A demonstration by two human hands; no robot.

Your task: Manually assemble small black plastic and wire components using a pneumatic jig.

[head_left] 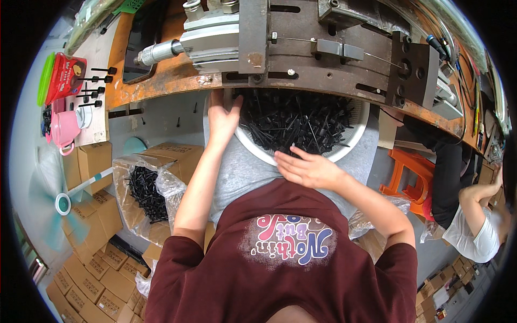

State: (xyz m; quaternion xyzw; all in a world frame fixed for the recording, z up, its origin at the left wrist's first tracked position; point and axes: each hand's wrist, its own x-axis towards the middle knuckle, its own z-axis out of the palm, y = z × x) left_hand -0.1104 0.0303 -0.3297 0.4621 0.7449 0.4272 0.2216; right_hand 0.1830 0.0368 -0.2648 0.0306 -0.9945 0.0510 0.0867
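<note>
A round white basket (254,149) rests on my lap, full of thin black rod-like parts with thicker heads (301,121). My left hand (222,121) is at its left rim, thumb on the inner side and the fingers outside; the fingertips are hidden under the bench edge. At the near rim, my right hand (308,168) lies with its fingers stretched out, fingertips by the black parts and nothing seen in them.
Above the basket is a bench (177,89) with a metal fixture (334,51). On the left are a phone (141,48), a bag of black parts (145,191), a running fan (63,203) and cartons (94,269). Right, a person (474,237) sits near an orange stool (406,177).
</note>
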